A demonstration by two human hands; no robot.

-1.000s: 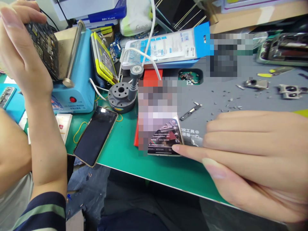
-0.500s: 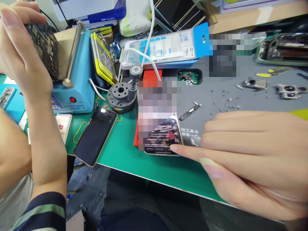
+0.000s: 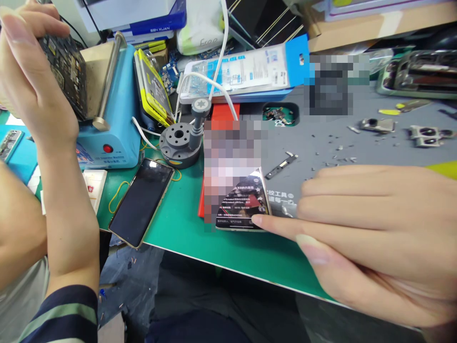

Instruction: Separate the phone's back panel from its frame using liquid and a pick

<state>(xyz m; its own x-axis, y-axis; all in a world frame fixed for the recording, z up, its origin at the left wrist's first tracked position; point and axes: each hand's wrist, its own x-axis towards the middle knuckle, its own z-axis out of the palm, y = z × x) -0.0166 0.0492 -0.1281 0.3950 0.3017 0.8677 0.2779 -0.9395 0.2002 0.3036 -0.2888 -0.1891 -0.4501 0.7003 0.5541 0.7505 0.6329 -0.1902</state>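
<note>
At the upper left my left hand (image 3: 26, 62) is closed on an opened phone (image 3: 67, 71), its dark circuit board facing right; part of it is behind my fingers. This phone is held up against the blue separator machine (image 3: 123, 128). My right hand (image 3: 371, 238) holds nothing; its index finger is stretched out and the others are curled. That fingertip touches the lower right of a lit phone (image 3: 239, 205), which shows a video page with text. The upper part of its screen is blurred. A dark-screened phone (image 3: 143, 202) lies between my hands.
A grey round screwdriver stand (image 3: 180, 145) is behind the dark phone. On the grey work mat (image 3: 300, 147) lie a small metal strip (image 3: 282, 165), tiny screws and camera parts (image 3: 378, 125). A bare arm (image 3: 17, 228) of another person is at the far left.
The text on the lit phone's screen looks shifted, and the view has moved very slightly. Both my hands stay where they were, the right index finger still on the screen.
</note>
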